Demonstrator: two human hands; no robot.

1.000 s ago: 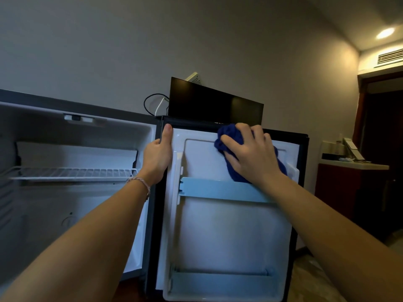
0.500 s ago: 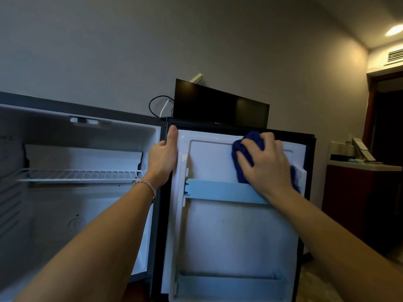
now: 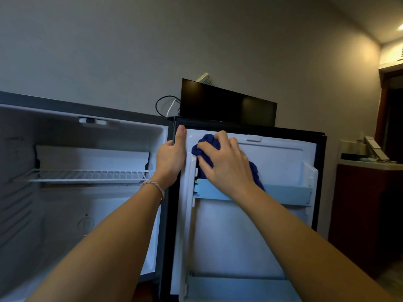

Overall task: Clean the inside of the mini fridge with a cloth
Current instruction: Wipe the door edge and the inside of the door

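Observation:
The mini fridge stands open, its white cavity (image 3: 65,214) on the left with a wire shelf (image 3: 87,175) across it. The door (image 3: 279,158) swings out to the right, its white inner liner facing me. My left hand (image 3: 171,160) grips the hinge-side edge of the door near the top, thumb pointing up. My right hand (image 3: 226,164) presses a dark blue cloth (image 3: 207,144) flat against the upper left of the door liner, just above the pale blue upper door rail (image 3: 283,192). Part of the cloth is hidden under my palm.
A lower door rail (image 3: 229,286) sits at the door's bottom. A black screen (image 3: 226,103) and cables (image 3: 165,105) stand behind the fridge against the grey wall. A dark wooden counter (image 3: 370,205) with small items stands at the right.
My right hand has slid the blue cloth leftward across the top of the door liner, from the right side to the upper left corner. My left hand has kept its hold on the door edge.

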